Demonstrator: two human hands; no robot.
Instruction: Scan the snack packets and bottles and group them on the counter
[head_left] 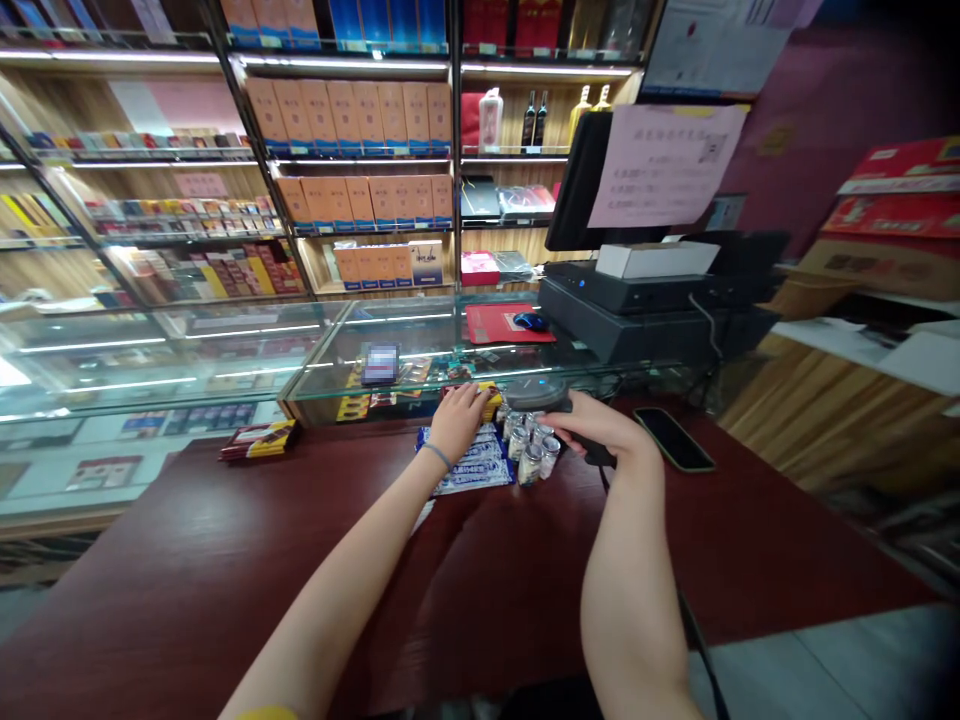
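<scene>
My right hand (581, 425) is wrapped round the handle of a dark barcode scanner (534, 392), whose head reaches left over several small clear jars (530, 462) with silvery lids. My left hand (459, 420) lies over a yellow and dark-red packet (491, 398), its fingers bent onto it and partly hiding it. The scanner's head is just right of that packet. Under and beside my left wrist, several blue-and-white packets (472, 470) lie in a row on the dark red table (300, 560). Lettering on the goods is too small to read.
A black phone (675, 438) lies right of my right arm. More yellow and dark-red packets (259, 440) rest at the table's left. Behind stand a glass counter (337, 345), a mouse (531, 321) on a red mat and a monitor (581, 185). The scanner's cable hangs near my right forearm.
</scene>
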